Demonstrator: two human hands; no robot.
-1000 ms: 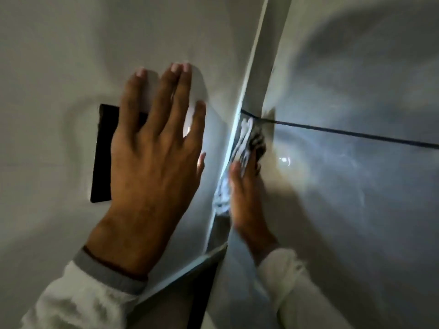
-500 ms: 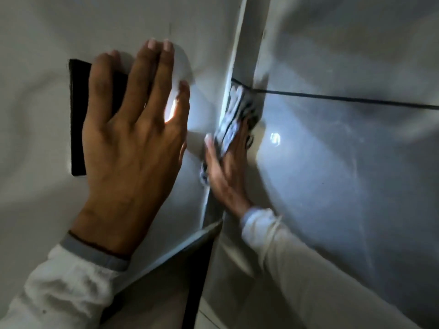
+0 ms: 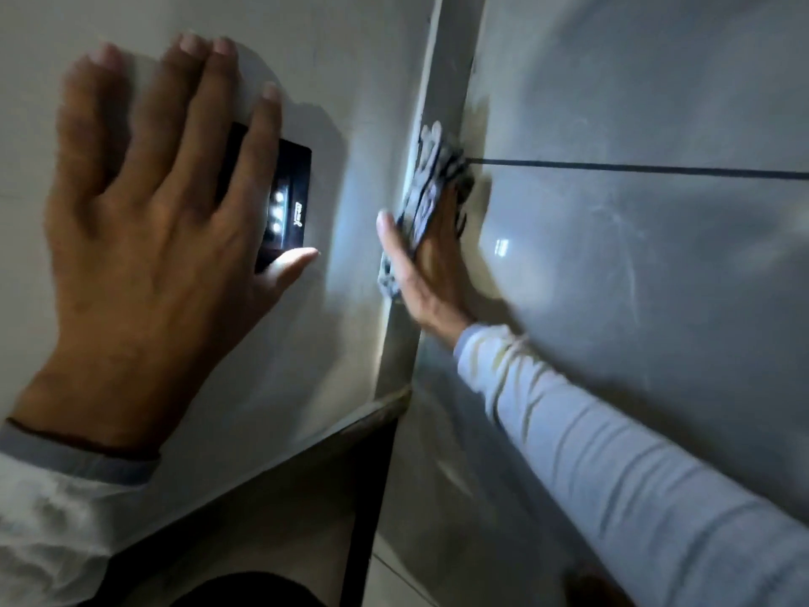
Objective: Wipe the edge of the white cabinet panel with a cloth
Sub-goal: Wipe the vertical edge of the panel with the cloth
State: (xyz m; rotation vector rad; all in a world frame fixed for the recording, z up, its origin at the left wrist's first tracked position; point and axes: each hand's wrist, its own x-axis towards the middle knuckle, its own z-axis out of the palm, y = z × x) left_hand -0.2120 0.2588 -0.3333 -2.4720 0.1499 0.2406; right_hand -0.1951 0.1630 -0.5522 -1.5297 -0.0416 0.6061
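Observation:
The white cabinet panel (image 3: 350,72) fills the left half of the view, and its narrow edge (image 3: 446,81) runs from top to bottom near the centre. My left hand (image 3: 149,238) lies flat on the panel face with fingers spread, partly covering a black device. My right hand (image 3: 427,260) presses a grey and white patterned cloth (image 3: 431,177) against the panel's edge, palm toward the edge. The cloth bunches above my fingers and hangs a little below my thumb.
A small black rectangular device with lit white lights (image 3: 286,199) sits on the panel under my left fingers. Right of the edge lies a grey glossy tiled surface (image 3: 634,278) with a dark grout line (image 3: 634,168). A dark gap (image 3: 367,497) shows below the panel's lower corner.
My left hand has slid left off the black device, uncovering its lights. My right hand and the cloth stay at the grout line on the edge, while the view has shifted.

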